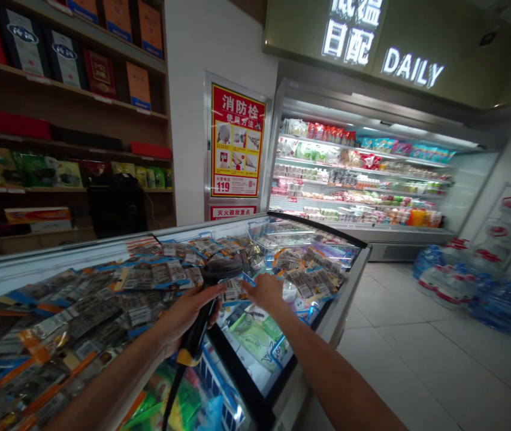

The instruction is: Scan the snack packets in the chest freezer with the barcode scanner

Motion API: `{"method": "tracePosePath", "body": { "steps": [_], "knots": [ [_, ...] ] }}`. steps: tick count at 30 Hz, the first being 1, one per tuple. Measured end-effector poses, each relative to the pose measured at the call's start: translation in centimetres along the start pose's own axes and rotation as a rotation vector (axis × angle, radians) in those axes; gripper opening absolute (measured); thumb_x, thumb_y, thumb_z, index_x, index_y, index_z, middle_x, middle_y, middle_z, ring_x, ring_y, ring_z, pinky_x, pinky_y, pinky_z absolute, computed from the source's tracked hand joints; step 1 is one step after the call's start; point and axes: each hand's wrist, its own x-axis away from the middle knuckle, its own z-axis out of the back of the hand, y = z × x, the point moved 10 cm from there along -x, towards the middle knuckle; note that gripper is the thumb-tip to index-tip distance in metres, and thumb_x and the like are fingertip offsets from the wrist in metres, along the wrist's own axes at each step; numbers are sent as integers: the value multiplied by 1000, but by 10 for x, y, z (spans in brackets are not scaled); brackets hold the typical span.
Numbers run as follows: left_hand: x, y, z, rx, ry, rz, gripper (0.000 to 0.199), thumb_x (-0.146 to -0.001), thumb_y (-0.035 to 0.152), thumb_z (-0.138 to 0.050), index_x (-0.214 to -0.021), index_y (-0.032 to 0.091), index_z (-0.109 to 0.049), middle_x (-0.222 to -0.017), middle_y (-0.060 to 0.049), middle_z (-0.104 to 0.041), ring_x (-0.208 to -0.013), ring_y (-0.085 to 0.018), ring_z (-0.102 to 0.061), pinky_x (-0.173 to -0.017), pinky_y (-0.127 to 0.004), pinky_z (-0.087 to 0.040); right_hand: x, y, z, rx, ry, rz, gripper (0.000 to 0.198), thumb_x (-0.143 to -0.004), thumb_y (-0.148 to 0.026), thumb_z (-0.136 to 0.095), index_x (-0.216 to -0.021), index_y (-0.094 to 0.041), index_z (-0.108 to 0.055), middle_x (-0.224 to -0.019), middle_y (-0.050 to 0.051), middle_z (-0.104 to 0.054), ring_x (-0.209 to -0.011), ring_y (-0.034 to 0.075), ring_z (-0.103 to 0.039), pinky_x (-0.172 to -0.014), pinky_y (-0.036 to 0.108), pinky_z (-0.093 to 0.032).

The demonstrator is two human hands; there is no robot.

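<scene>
My left hand (187, 317) is wrapped round the handle of a black barcode scanner (196, 335) with a yellow band near its base and a cord running down. The scanner's head tilts away over the freezer's glass top. Just right of it, my right hand (265, 292) is closed, pinching the blue edge of a small flat packet (248, 279); its fingers partly hide the packet. Many similar packets (138, 314) with printed labels and blue or orange edges lie spread over the glass, to the left and also beyond my right hand.
The chest freezer (349, 278) holds green bags (255, 338) under its glass. Shelves (70, 137) with boxes stand at the left, beside a red fire-hydrant poster (237, 140). A lit refrigerated display (358, 173) is at the back. Water bottles (502, 302) stand on the tiled floor at right.
</scene>
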Motion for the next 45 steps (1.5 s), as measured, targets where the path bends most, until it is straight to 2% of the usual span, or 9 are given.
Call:
{"method": "tracePosePath", "body": {
  "steps": [2,5,11,15,20,25,35,41,45],
  "knots": [
    [1,0,0,7,-1,-8,33,-65,47,-57,-70,14,-54,-55,2,-51,-45,-8,-44,-45,-21,-30,4,-14,-9,3,-28,3,66,-66,-71,-31,-87,-17,-64,-97,14,-61,-97,29,-51,-81,43,-34],
    [-1,0,2,19,-22,-35,32,-65,45,-58,-73,14,-56,-55,2,-52,-46,-9,-45,-46,-22,-32,6,-21,-13,-9,-21,-2,67,-60,-73,-39,-89,-17,-63,-100,14,-60,-97,31,-51,-80,44,-34],
    [-6,-4,8,27,-9,-39,31,-64,45,-59,-68,15,-57,-55,1,-53,-44,-9,-45,-44,-21,-32,6,-11,-16,-140,-55,-42,41,-65,-49,-54,-93,-20,-57,-92,7,-63,-91,24,-55,-77,37,-38],
    [-2,-1,6,17,15,-12,32,-62,45,-60,-72,15,-57,-54,2,-52,-44,-9,-45,-44,-21,-32,4,3,-13,-242,-54,-89,40,-60,-39,-60,-95,-20,-56,-97,6,-62,-92,23,-55,-72,31,-39],
    [2,2,-1,11,-14,4,32,-63,46,-60,-69,16,-51,-54,3,-51,-44,-8,-44,-44,-21,-31,-9,36,-1,-474,95,-127,39,-57,-25,-58,-95,-16,-55,-86,6,-63,-78,18,-57,-65,25,-40],
    [2,1,-5,9,-6,8,34,-61,48,-60,-62,16,-47,-52,3,-50,-42,-7,-42,-43,-21,-29,-18,67,10,-861,299,-134,41,-60,-24,-54,-99,-15,-47,-80,3,-62,-65,14,-56,-59,23,-41],
    [0,0,-8,-20,-54,-1,33,-63,48,-59,-67,16,-49,-55,4,-51,-44,-7,-43,-44,-20,-30,-18,65,14,-1090,370,-25,42,-57,-20,-56,-96,-17,-44,-82,2,-60,-68,14,-57,-65,25,-43],
    [-1,-2,-7,-37,-56,10,34,-64,48,-57,-71,16,-50,-55,4,-50,-45,-7,-42,-45,-21,-31,-14,66,19,-1062,394,-13,42,-56,-20,-57,-96,-18,-46,-81,2,-60,-66,14,-56,-63,26,-43],
    [-2,-4,-4,-3,-43,18,35,-64,48,-58,-75,16,-50,-55,5,-50,-45,-7,-43,-45,-20,-31,-11,93,36,-777,445,-87,40,-59,-24,-55,-98,-18,-48,-82,3,-60,-70,17,-57,-66,28,-42]
  ]
}}
